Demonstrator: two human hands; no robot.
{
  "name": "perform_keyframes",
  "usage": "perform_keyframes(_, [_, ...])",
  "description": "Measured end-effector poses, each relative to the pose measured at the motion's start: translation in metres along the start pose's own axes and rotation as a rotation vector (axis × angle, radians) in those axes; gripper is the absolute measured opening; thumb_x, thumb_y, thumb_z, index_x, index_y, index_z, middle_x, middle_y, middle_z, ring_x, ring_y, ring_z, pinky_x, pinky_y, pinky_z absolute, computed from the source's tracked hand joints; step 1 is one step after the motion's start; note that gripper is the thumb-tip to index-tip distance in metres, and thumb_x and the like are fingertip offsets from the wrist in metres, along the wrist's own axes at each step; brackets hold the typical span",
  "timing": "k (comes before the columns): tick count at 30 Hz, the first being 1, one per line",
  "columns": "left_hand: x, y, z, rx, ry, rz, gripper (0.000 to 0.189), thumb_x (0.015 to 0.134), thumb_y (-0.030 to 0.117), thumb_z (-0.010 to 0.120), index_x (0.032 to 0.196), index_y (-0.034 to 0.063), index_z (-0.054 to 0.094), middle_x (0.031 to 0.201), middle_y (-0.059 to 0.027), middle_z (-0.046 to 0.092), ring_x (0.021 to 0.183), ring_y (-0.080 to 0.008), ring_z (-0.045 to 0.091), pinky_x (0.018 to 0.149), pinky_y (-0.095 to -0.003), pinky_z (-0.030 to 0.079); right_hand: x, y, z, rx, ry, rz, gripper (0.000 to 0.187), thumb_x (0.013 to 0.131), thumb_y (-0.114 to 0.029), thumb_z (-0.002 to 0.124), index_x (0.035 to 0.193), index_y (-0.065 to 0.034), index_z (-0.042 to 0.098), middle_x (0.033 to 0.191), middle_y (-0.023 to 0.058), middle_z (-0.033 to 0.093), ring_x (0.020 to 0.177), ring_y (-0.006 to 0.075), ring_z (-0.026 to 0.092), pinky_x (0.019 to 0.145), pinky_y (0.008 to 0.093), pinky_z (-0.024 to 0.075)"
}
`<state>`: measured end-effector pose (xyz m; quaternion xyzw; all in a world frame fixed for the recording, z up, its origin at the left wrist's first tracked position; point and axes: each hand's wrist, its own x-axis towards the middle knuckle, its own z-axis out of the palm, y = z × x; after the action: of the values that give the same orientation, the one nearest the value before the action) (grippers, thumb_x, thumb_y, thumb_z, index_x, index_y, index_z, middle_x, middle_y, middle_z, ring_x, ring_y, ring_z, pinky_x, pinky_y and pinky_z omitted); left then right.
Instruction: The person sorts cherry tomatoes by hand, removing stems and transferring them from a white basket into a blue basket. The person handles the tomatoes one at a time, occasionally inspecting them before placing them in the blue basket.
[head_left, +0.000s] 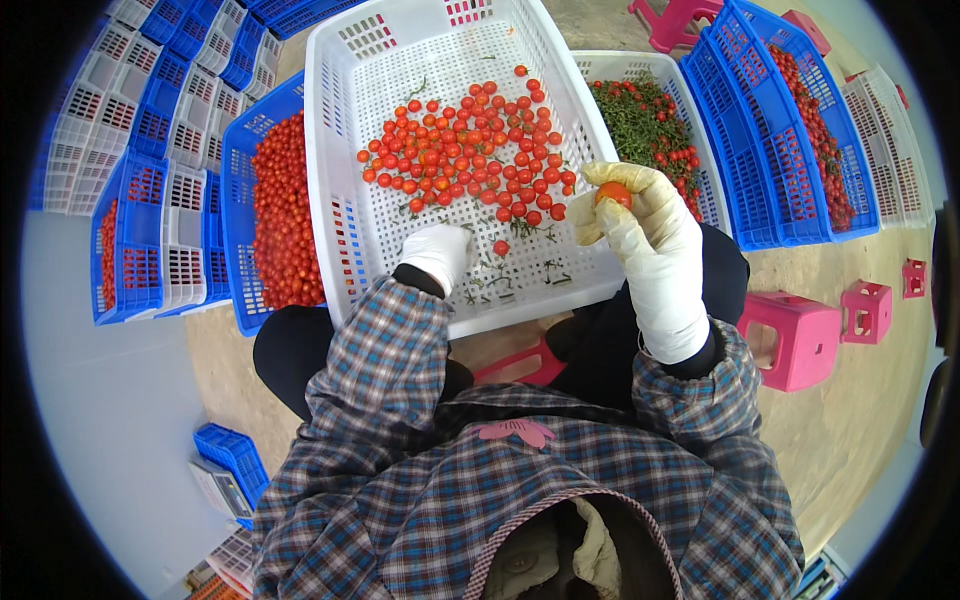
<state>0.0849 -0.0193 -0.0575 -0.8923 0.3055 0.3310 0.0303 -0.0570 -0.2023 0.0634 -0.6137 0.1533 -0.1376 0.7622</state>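
My right hand (649, 225), in a stained white glove, pinches an orange-red cherry tomato (613, 196) between thumb and fingers, raised over the right side of a white plastic crate (465, 324). Inside the crate, my gloved left hand (436, 255) is low near the front, back of the hand upward. Its fingers are hidden, so whether they hold anything is unclear. Beyond it spreads a loose layer of red cherry tomatoes (465, 146), and one single tomato (501, 247) lies to its right. Green stem scraps (491, 281) are scattered over the perforated floor.
On the left stands a blue crate (240, 225) full of loose tomatoes. A white crate (712, 176) on the right holds green stems (649, 124) and tomatoes. Farther right are nested blue crates (772, 157) and a pink stool (795, 341). Stacked crates (150, 97) line the far left.
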Motion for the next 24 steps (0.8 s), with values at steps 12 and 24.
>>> perform_keyframes(12, [0.051, 0.011, 0.047, -0.023, 0.142, 0.237, 0.032, 0.087, 0.027, 0.07, 0.11, 0.0077, 0.058, 0.1, -0.0175, 0.068, 0.096, -0.0364, 0.065, 0.081, -0.046, 0.051, -0.004, 0.005, -0.002, -0.111, -0.017, -0.047, 0.03, 0.09, -0.004, 0.069, 0.119, -0.001, 0.063, 0.099, 0.0027, 0.067, 0.083, 0.0055, 0.062, 0.074, 0.0209, 0.0504])
perform_keyframes(24, [0.059, 0.007, 0.041, -0.185, 0.046, 0.175, 0.039, 0.088, 0.037, 0.067, 0.112, 0.008, 0.059, 0.106, -0.0191, 0.067, 0.101, -0.0362, 0.064, 0.086, -0.0452, 0.05, -0.003, 0.011, 0.0, -0.154, -0.021, -0.015, 0.03, 0.089, -0.001, 0.067, 0.118, 0.0002, 0.06, 0.102, 0.0049, 0.067, 0.087, 0.0078, 0.064, 0.077, 0.0221, 0.0526])
